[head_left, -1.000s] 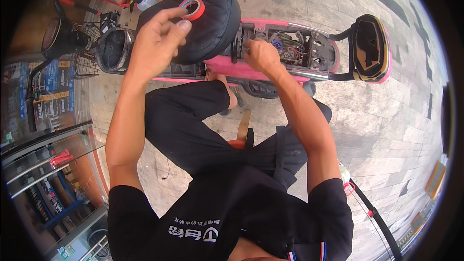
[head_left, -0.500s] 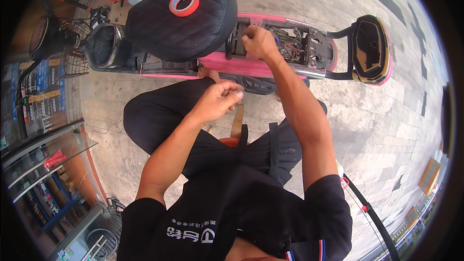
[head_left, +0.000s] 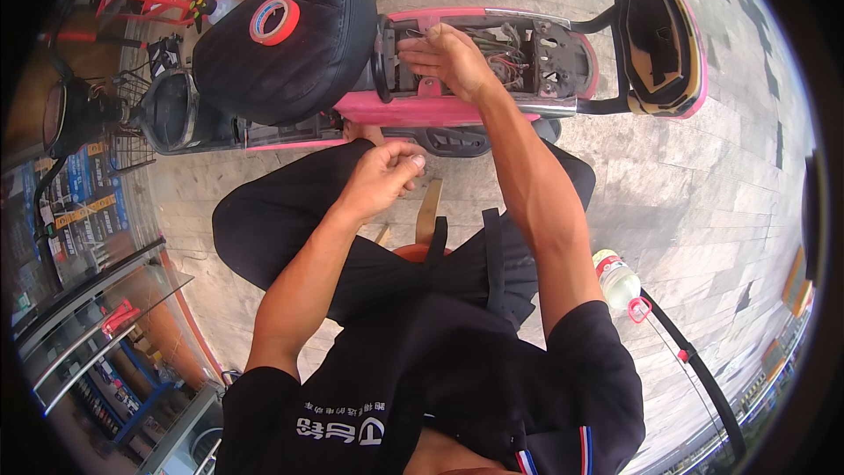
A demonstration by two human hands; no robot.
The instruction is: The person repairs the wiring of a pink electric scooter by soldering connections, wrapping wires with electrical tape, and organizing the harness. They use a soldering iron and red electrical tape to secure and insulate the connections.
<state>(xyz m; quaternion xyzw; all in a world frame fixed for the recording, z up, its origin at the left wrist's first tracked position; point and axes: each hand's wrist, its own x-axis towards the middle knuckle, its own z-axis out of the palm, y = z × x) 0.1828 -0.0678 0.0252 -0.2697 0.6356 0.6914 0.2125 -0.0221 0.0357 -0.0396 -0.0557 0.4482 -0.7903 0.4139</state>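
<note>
A pink electric scooter [head_left: 387,109] lies across the view in front of me, its seat bay uncovered and coloured wires [head_left: 508,60] showing inside. My right hand [head_left: 448,60] is over the left part of that bay, palm turned inward, fingers stretched out, holding nothing I can see. My left hand [head_left: 376,179] is above my left knee, near the scooter's side, with fingers curled and thumb against the index finger; anything pinched there is too small to make out. The black quilted seat [head_left: 325,53] is tipped up to the left. On it lies an orange tape roll [head_left: 283,34].
A white bottle [head_left: 618,283] stands on the paving to the right, beside a dark pole [head_left: 703,369]. Stacked boxes [head_left: 88,180] and a glass display case [head_left: 114,308] line the left. A red rack [head_left: 145,4] with tools is far left.
My right hand has gone from curled fingers to stretched-out ones, slightly left of before. The left hand has shifted a little left. The view has turned, bringing the bottle into sight.
</note>
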